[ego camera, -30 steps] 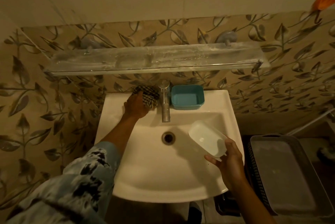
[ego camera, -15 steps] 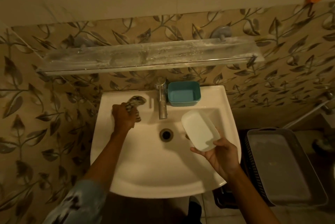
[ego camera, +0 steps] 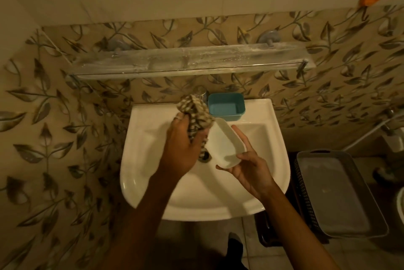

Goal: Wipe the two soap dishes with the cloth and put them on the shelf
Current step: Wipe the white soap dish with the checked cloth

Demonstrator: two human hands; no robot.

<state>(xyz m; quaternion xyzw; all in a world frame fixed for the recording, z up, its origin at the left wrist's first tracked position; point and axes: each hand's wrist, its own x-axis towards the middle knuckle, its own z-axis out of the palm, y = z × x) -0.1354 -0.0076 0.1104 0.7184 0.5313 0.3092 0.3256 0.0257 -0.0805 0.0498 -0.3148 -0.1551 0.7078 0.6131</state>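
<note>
The white soap dish point(ego camera: 225, 144) is held tilted above the basin of the sink point(ego camera: 153, 182), its near end pinched in the grip of the right hand point(ego camera: 249, 169), thumb on the rim and fingers spread beneath, while the left hand point(ego camera: 182, 145) is closed tight around the bunched checked cloth point(ego camera: 194, 112), which presses against the dish's far left edge. The likeliest slip, as I judge it, comes from that hold: the dish is supported only at one end, so a firm wipe from the cloth side could lever it out of the fingers and drop it into the sink, where it might chip or clatter toward the drain. A loose tail of cloth hangs low near the drain opening and could drag through any wet there, smearing the dish rather than drying it. The tap point(ego camera: 200, 93) stands just behind the cloth hand, so a wide wiping stroke might knock it or the teal soap dish point(ego camera: 226, 106), which sits on the back ledge of the sink right of the tap, well below the shelf point(ego camera: 190, 62). Counted: two soap dishes, one white in hand and one teal on the ledge; one cloth; one shelf, with nothing standing on it that I can make out; two hands, both occupied.
</note>
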